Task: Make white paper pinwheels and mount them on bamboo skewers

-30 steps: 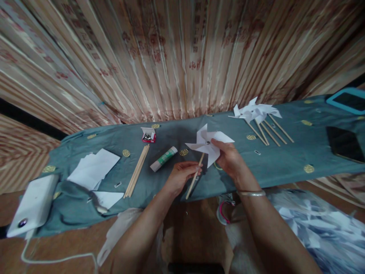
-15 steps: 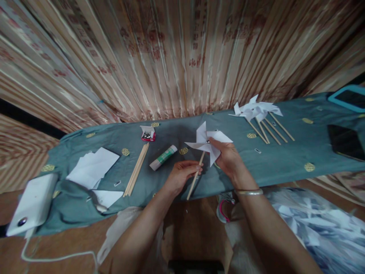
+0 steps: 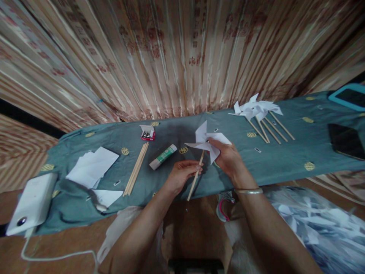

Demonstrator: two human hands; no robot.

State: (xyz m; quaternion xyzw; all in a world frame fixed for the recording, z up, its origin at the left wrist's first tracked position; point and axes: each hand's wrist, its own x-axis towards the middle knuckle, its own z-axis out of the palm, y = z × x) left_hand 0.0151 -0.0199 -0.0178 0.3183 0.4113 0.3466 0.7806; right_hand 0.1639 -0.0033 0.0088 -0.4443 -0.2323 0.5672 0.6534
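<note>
Between my hands is a white paper pinwheel (image 3: 201, 137) on a thin wooden stick (image 3: 194, 183). My left hand (image 3: 182, 175) pinches the stick below the paper blades. The fingers of my right hand (image 3: 228, 156) grip the pinwheel at its centre, where a small shiny pin head shows; its far side is hidden. A green and white glue stick (image 3: 163, 156) lies left of the pinwheel. Several loose wooden sticks (image 3: 136, 169) rest beside it, below an open red and white box (image 3: 147, 133) of shiny metal pins.
White paper sheets (image 3: 92, 165) lie at the left near a white power bank (image 3: 34, 201) with a cable. Several pinwheels (image 3: 256, 108) are at the back right. A dark phone (image 3: 345, 140) and blue-framed device (image 3: 348, 97) sit far right on the green cloth (image 3: 285, 160).
The pinwheel's blades have shifted very slightly in my right hand. Both hands keep nearly the same place and hold.
</note>
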